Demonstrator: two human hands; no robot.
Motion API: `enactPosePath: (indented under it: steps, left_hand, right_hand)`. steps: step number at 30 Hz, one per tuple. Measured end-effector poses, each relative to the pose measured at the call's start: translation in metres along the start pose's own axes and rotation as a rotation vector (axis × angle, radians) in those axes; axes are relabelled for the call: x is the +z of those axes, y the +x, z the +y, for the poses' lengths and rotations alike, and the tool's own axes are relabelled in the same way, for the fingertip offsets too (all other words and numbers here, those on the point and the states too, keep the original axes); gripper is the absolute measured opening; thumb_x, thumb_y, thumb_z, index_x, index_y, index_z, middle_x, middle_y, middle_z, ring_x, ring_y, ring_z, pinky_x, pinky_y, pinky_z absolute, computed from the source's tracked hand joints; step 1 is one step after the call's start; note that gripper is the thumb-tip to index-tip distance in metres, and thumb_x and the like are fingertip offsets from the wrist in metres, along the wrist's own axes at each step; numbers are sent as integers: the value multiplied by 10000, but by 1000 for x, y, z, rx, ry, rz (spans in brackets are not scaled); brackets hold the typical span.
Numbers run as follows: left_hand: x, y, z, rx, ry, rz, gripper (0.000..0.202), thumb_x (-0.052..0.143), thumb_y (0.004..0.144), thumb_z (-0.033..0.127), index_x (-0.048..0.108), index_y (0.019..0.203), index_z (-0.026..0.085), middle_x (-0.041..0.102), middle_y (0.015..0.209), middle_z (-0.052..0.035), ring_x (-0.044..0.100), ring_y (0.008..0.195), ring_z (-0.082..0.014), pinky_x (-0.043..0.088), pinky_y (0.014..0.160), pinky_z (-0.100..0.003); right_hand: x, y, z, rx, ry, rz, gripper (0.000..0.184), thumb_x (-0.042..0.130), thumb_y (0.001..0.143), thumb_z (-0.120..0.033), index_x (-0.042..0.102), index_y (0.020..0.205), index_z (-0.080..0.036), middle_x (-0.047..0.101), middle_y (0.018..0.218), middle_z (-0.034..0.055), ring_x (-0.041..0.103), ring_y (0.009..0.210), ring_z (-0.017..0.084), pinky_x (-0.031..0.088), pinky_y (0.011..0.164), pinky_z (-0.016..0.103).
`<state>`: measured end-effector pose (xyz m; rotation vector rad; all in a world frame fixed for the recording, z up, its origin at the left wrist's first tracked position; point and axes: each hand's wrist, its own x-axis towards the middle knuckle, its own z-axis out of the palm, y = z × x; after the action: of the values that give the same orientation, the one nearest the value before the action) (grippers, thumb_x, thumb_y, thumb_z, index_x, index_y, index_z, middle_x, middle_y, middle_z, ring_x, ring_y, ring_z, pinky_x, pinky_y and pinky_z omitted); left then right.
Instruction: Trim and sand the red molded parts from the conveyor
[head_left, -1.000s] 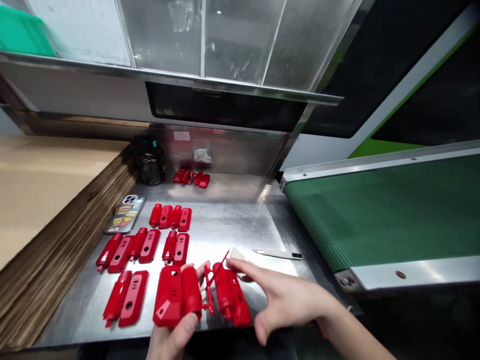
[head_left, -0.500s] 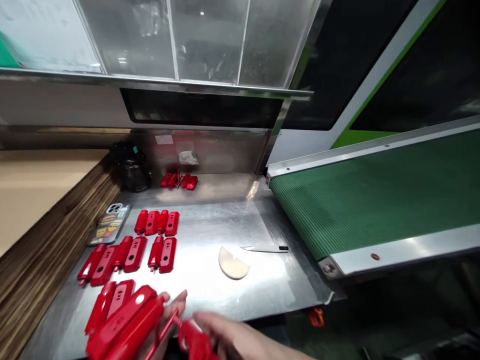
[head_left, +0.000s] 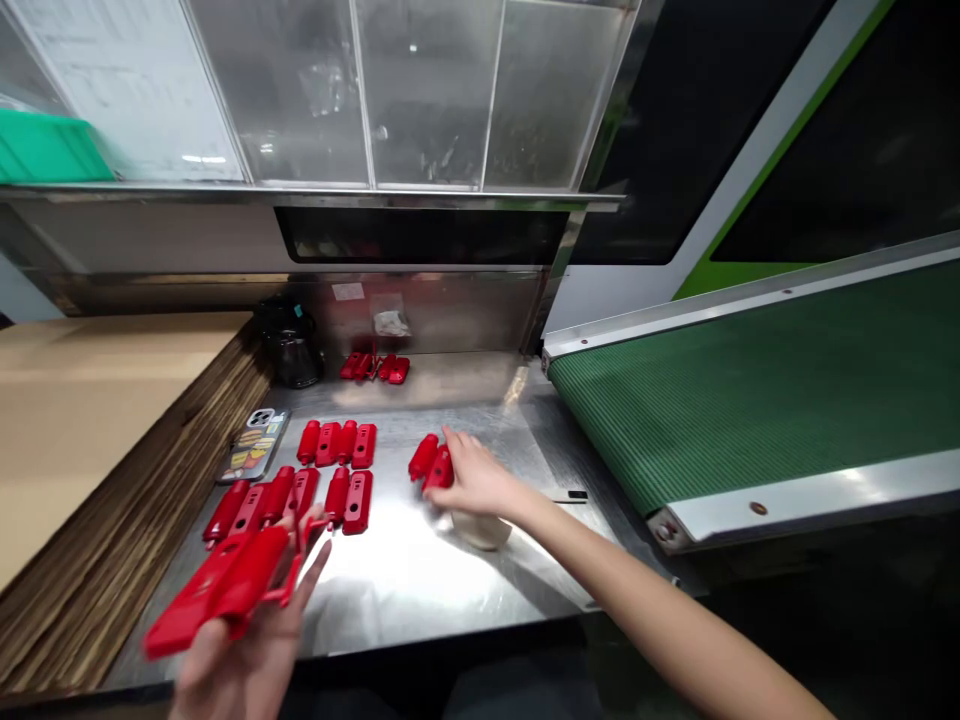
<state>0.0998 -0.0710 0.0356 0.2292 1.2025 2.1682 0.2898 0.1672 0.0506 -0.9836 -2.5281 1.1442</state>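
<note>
In my left hand [head_left: 247,645], low at the left, is a pair of red moulded plastic parts [head_left: 247,575] with a thin red sprue attached; the pair is tilted and slightly blurred. My right hand [head_left: 472,475] reaches over the middle of the metal table [head_left: 405,600] and grips a smaller pair of red plastic parts [head_left: 424,455] at or just above its surface; whether they touch it I cannot tell. Rows of similar red parts [head_left: 360,502] lie to the left of that hand. Partly under my right wrist is a pale half-round piece [head_left: 484,535].
A knife [head_left: 576,496] lies partly behind my right forearm. On the left are stacked cardboard sheets [head_left: 150,350], a phone [head_left: 255,445] and a black jug [head_left: 292,350]. More red parts [head_left: 394,369] lie at the back. A green conveyor belt [head_left: 750,380] stands at the right.
My right hand has moved forward from the table's front edge with red parts in its grip. My left hand has shifted left, still holding red parts. The view has turned slightly left.
</note>
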Motion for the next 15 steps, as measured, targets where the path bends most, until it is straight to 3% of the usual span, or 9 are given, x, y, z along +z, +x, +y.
enactPosePath:
  steps: [3,5,8,11,13,15]
  left_hand:
    - [32,-10,-9,-85,-62,-6,469,965,671,568,850,1061,335,873,1094,14,617,1442,-402,524,1217,-625]
    - [35,-11,-21,-76,-85,-34,367,919,778,517,838,1087,335,862,1150,4,630,1437,-361,580,1177,-548]
    - [24,-9,-40,-71,-24,-100,362,888,834,474,812,1159,334,834,1254,-6,637,1431,-338,632,1115,-444]
    - [17,-9,-57,3,192,-155,533,889,805,547,765,1268,315,809,1304,-45,645,1415,-385,637,1093,-492]
    - [18,-12,-65,90,310,-180,554,883,797,587,769,1249,288,795,1315,-77,610,1449,-411,588,1147,-540]
    - [21,-18,-70,127,366,-224,486,888,799,583,798,1168,280,794,1292,-92,527,1526,-407,488,1244,-548]
  right_hand:
    - [-17,43,2,9,-43,35,712,849,888,-333,554,1519,-184,494,1601,179,400,1508,451,238,1258,721]
    - [-18,45,-7,-36,-22,46,608,836,922,-320,596,1465,-187,517,1581,156,426,1493,421,253,1259,698]
    - [1,17,-34,-165,98,13,470,808,962,-298,652,1398,-221,616,1465,109,562,1364,305,391,1207,486]
    - [38,-26,-61,-179,261,26,161,695,1059,-388,741,1101,-240,711,1142,28,660,1110,207,490,1015,318]
    - [62,-57,-67,-60,346,122,400,469,1158,-445,693,941,-195,684,998,44,662,997,212,506,923,337]
    - [74,-87,-61,33,424,146,492,388,1176,-496,673,925,-182,676,911,34,670,857,201,537,818,345]
